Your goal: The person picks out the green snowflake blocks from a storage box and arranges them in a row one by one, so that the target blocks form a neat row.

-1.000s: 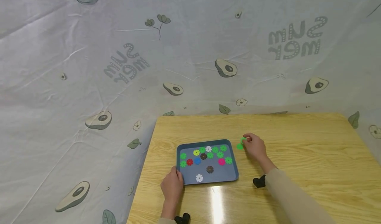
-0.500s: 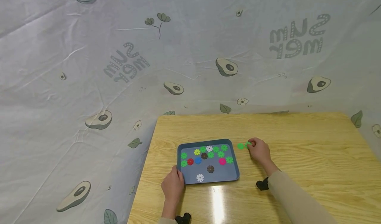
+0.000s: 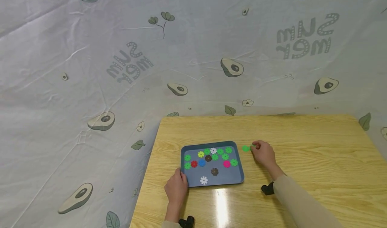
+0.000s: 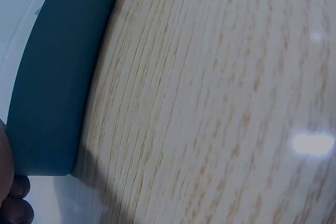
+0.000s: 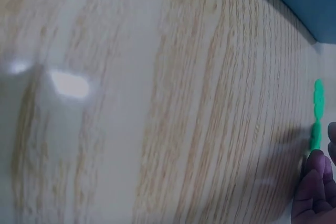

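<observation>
My left hand (image 3: pixel 176 189) grips the near left corner of a blue-grey tray (image 3: pixel 193 176); in the left wrist view, fingertips (image 4: pixel 17 211) show below the tray's end. Flat notched plastic discs lie in the tray: several green, two white, two brown, and a yellow, red, blue and pink one. Beyond the tray's right side, my right hand (image 3: pixel 263 154) pinches a green notched disc (image 5: pixel 315 136), mostly covered by my fingers in the head view. Another green disc (image 3: pixel 245 148) adjoins it on the left, end to end, close over the table.
The wooden table (image 3: pixel 317 147) extends right of the tray. Behind it hangs a pale sheet (image 3: pixel 193 53) printed with avocados and leaves. Black wrist devices (image 3: pixel 267 189) are on both forearms. Light glares off the table in front of the tray.
My right hand has moved slightly right and nearer. Its green disc went from raised behind the other green disc to beside it on the right. My left hand keeps its hold on the tray.
</observation>
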The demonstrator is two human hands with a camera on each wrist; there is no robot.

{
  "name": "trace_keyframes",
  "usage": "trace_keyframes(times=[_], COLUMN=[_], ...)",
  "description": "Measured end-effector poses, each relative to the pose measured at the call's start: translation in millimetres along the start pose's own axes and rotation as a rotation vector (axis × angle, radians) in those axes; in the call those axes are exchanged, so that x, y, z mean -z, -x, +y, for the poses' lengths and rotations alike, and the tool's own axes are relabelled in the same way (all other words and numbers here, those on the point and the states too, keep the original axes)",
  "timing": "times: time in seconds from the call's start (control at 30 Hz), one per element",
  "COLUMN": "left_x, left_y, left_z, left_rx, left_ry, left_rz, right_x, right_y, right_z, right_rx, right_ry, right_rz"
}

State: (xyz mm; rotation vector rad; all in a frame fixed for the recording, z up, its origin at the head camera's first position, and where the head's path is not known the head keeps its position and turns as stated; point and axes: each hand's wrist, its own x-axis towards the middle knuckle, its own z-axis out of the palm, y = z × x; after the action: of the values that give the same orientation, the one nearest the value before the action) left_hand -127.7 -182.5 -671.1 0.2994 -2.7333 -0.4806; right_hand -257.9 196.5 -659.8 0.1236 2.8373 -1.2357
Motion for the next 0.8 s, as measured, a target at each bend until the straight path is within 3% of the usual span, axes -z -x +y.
trace_keyframes(times=[0.27,0.5,0.8], left_x=[-0.2,-2.5,-2.0], left_y=[1.0,0.2,0.2], left_z=[0.0,-0.3,-1.2], left_rx=[-0.045,-0.015,-0.014], left_ry=[-0.011,0.000,-0.008], left_rz=[0.062,0.017,0.016], right_x=[-4.6,-19.7,-47.4], right_y=[6.6,13.5,24.1], right_z=[-17.4,-50.2,-94.6], right_rx=[0.088,0.139,0.217], right_ry=[-0.019,-0.024,-0.025], right_rz=[-0.007,-0.022,-0.095])
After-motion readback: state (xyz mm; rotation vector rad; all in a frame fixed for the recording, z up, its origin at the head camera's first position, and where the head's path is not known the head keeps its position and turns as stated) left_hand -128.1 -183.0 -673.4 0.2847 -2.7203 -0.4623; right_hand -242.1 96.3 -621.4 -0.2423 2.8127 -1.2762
